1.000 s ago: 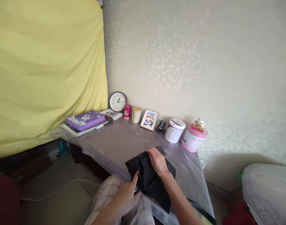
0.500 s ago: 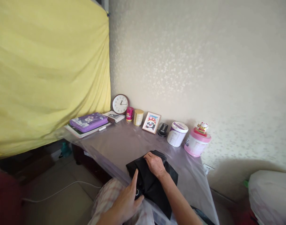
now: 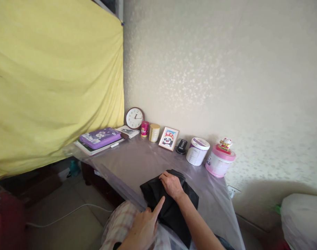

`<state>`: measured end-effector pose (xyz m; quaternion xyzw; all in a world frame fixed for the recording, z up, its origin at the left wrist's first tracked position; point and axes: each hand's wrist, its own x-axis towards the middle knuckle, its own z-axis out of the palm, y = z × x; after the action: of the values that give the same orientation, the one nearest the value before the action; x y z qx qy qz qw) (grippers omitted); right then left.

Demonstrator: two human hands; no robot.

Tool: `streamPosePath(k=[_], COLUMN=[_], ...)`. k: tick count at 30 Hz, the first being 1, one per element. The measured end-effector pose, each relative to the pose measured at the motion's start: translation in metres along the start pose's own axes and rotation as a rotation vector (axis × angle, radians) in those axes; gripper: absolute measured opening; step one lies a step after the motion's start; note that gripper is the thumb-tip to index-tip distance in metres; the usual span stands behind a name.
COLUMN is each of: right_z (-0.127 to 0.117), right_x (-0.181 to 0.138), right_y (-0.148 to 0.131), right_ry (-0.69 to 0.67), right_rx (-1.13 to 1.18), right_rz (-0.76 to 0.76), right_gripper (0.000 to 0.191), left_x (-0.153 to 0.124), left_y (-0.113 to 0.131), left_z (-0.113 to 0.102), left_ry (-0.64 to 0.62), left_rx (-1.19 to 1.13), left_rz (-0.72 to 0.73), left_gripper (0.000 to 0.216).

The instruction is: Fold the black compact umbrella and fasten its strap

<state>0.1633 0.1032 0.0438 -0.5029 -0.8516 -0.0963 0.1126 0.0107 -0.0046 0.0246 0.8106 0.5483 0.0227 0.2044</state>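
Note:
A black folding umbrella (image 3: 171, 211), its cloth loose and in creased panels, lies over the near edge of the table and my lap. My right hand (image 3: 171, 185) is on top of it, fingers bent and closed on the cloth near its far end. My left hand (image 3: 145, 224) is at the near end, the index finger stretched along the cloth and the other fingers curled in. The handle is hidden by that hand. A small dark thing (image 3: 117, 246) shows beside my left wrist.
The table (image 3: 122, 163) has a clear plastic cover. Along the wall stand a clock (image 3: 135, 118), a pink can (image 3: 144, 128), a yellow-lidded can (image 3: 154, 133), a panda picture frame (image 3: 169, 138), a white tub (image 3: 197, 151) and a pink tub (image 3: 220, 161). A purple case (image 3: 100, 138) lies left.
My left hand has turned and its index finger has shifted right over the cloth. The dark part with a white ring beside it is now covered. My right hand has barely moved.

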Motion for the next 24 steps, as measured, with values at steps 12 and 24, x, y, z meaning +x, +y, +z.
streamPosePath(k=[12,24], right_z=[-0.001,0.032], right_x=[-0.054,-0.023], right_y=[-0.008,0.057], right_ry=[0.3,0.298], right_rx=[0.31,0.234], right_rz=[-0.084,-0.006], right_gripper=[0.026,0.034], left_x=[0.002,0.004], left_y=[-0.003,-0.006], left_z=[0.004,0.007], left_ry=[0.0,-0.012], left_rx=[-0.045,-0.077], left_rz=[0.005,-0.014], left_gripper=[0.068,0.071])
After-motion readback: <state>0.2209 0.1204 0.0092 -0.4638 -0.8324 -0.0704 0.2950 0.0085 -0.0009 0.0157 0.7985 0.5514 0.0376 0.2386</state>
